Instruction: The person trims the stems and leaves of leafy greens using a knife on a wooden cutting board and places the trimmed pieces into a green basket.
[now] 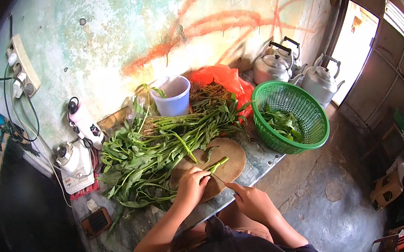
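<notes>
My left hand presses a short green stem of leafy greens onto a round wooden cutting board. In my right hand is the handle of a knife, whose blade reaches the stem beside my left fingers. A large pile of long-stemmed leafy greens, which looks like water spinach, spreads left of and behind the board, with some stems lying over its edge. To the right, a green plastic basket holds loose leaves.
Behind the pile stand a pale plastic bucket and a red plastic bag. Several metal kettles are at the back right. A blender, a pink bottle and a phone lie left, near cords. The table edge is close to me.
</notes>
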The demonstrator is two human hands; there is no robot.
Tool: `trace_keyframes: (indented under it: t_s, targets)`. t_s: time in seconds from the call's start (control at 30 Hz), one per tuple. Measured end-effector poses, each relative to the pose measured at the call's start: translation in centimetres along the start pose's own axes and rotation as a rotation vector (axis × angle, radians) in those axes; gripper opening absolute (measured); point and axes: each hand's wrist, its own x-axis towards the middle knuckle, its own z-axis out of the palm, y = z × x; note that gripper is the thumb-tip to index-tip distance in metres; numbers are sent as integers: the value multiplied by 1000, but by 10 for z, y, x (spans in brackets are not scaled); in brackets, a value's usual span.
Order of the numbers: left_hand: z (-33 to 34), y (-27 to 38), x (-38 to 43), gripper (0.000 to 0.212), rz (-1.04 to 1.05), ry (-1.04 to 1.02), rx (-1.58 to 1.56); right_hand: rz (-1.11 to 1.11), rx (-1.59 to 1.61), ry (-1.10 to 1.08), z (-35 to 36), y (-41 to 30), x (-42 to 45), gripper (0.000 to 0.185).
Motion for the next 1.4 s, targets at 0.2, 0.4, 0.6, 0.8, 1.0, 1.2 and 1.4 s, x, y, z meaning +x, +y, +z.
trace_keyframes:
  t_s: [0.2,0.4,0.6,0.8,1.0,1.2,1.4]
  targets:
    - [4,-1,-1,14,18,33,-7,38,-30,-80,0,3,1,41]
    - [6,-2,-2,12,61,57,70,33,-50,-66,3,2,3,40]
    - [6,2,-1,10,83,75,112,95,72,-102,4,-5,10,40]
    - [9,0,-3,10,67,86,108,92,74,-80,15,-3,23,42]
    - [8,1,-3,8,77,110,135,77,121,-76,15,0,17,43]
    - [4,4,-4,11,60,74,129,35,29,-93,-6,4,0,43]
    - [-12,9,-4,20,5,-23,174,53,53,-130,-16,10,-4,43]
